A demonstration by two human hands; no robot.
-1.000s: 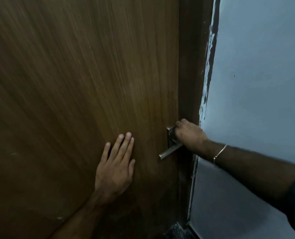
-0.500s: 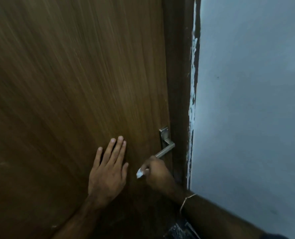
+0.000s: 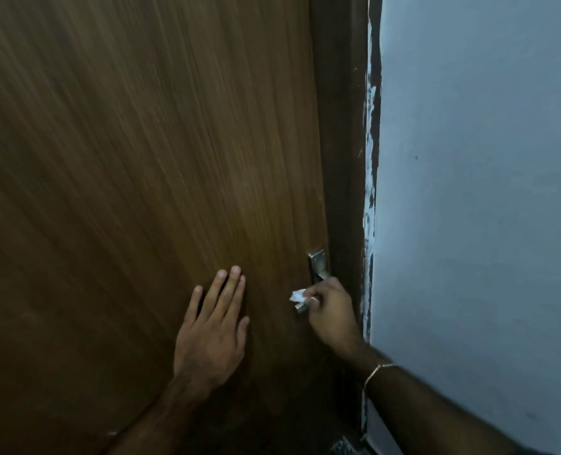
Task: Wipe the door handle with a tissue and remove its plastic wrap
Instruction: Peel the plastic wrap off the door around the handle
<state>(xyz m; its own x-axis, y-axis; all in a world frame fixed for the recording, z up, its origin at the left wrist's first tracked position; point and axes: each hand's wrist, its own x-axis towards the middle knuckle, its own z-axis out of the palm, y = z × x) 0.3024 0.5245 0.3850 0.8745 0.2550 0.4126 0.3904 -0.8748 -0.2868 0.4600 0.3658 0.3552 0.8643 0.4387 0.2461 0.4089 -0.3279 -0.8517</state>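
A silver lever door handle [image 3: 318, 266] is fixed near the right edge of the brown wooden door [image 3: 141, 175]. My right hand [image 3: 330, 311] is curled round the lever and holds a small white tissue [image 3: 298, 295] against it; only the lever's tip shows under the fingers. The tissue sticks out to the left of my fingers. My left hand [image 3: 215, 326] lies flat on the door with straight fingers, to the left of the handle. I cannot make out any plastic wrap.
A dark brown door frame [image 3: 341, 159] runs beside the door, with chipped white paint along its right edge. A pale blue-grey wall [image 3: 482, 192] fills the right side. The light is dim.
My right hand went from the handle's base down along the lever to its tip, and now sits a little higher on the lever with the tissue showing. My left hand stays flat on the door.
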